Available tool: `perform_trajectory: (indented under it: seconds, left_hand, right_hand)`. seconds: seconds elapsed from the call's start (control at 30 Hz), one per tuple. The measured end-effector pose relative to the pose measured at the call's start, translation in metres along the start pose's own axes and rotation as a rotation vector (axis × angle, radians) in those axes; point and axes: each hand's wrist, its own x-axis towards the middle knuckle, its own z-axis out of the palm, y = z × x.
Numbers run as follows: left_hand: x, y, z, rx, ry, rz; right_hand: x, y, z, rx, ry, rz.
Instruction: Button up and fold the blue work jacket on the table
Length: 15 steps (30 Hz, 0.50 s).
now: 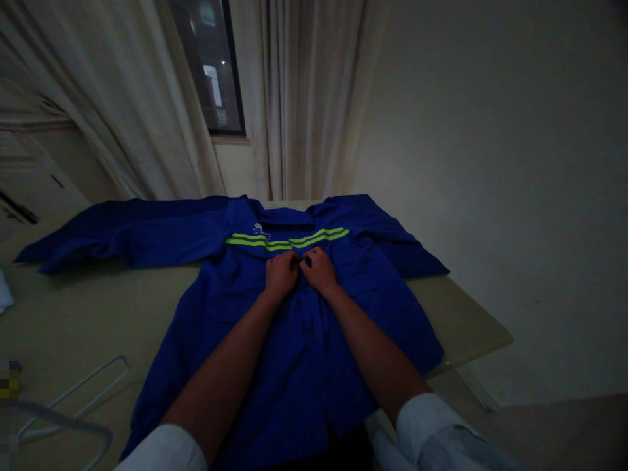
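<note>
A blue work jacket (230, 353) with yellow-green reflective stripes lies spread on the table, its collar at the far side. My left hand (282, 275) and my right hand (320, 269) meet at the jacket's front opening, just below the stripe. Both sets of fingers are pinched on the jacket's front edges. Whether a button is between the fingertips cannot be made out. A small white emblem (258, 229) shows on the chest above the stripe. Both sleeves stretch out to the sides, and the lower front edges hang slightly apart near me.
White wire hangers (73, 418) lie on the table (98, 314) at the near left. Something white (4, 291) sits at the left edge. Beyond the table hang pale curtains (309, 98) beside a dark window (210, 72). A plain wall (515, 196) stands on the right.
</note>
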Motion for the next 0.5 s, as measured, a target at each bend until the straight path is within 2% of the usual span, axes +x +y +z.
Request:
perform_trajectory:
  seconds: [0.5]
  left_hand:
    - [0.0014,-0.0036,0.0047,-0.014,0.024,0.001]
  right_hand:
    - [-0.002,0.0023,0.001,-0.033,0.026,-0.008]
